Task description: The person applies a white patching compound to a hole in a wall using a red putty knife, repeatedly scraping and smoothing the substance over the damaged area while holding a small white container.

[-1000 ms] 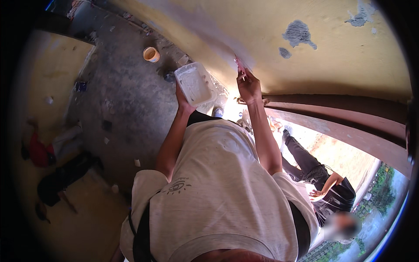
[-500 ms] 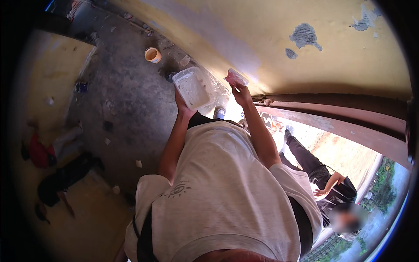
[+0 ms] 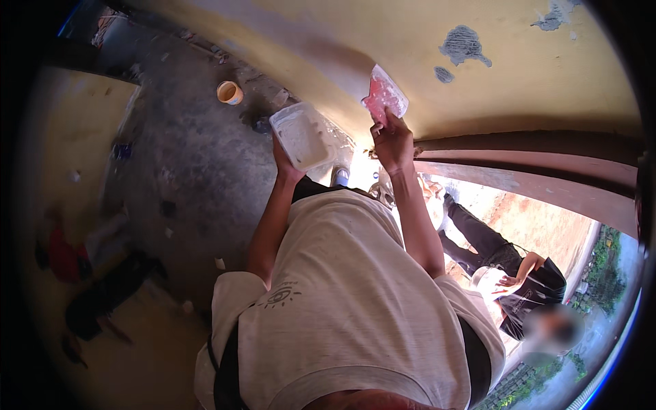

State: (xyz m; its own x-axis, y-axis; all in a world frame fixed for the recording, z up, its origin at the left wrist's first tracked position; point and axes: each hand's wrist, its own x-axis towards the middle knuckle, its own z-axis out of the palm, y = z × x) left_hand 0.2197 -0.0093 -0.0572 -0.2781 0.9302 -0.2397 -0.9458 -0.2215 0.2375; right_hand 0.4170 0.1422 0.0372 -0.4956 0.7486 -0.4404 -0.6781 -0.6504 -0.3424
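My left hand (image 3: 284, 164) grips a pale, translucent rectangular tub (image 3: 309, 163) by its near left side, fingers mostly hidden beneath it. White paste is smeared over the tub's inside. My right hand (image 3: 394, 145) is closed around a red putty scraper (image 3: 387, 94) spotted with white paste. The scraper is raised close to the yellow wall (image 3: 424, 20), right of the tub and farther away; whether its edge touches the wall I cannot tell.
Grey bare patches (image 3: 465, 46) mark the wall. An orange-yellow bucket (image 3: 230, 93) stands on the stained concrete floor (image 3: 198, 157). Beyond a brown ledge (image 3: 547, 195) at right, a person in dark clothes (image 3: 529, 290) holds a white container. Dim figures show at lower left.
My right hand has moved up and slightly right with the scraper, which now shows more of its face. The tub stays almost in place. The person at right has shifted a little.
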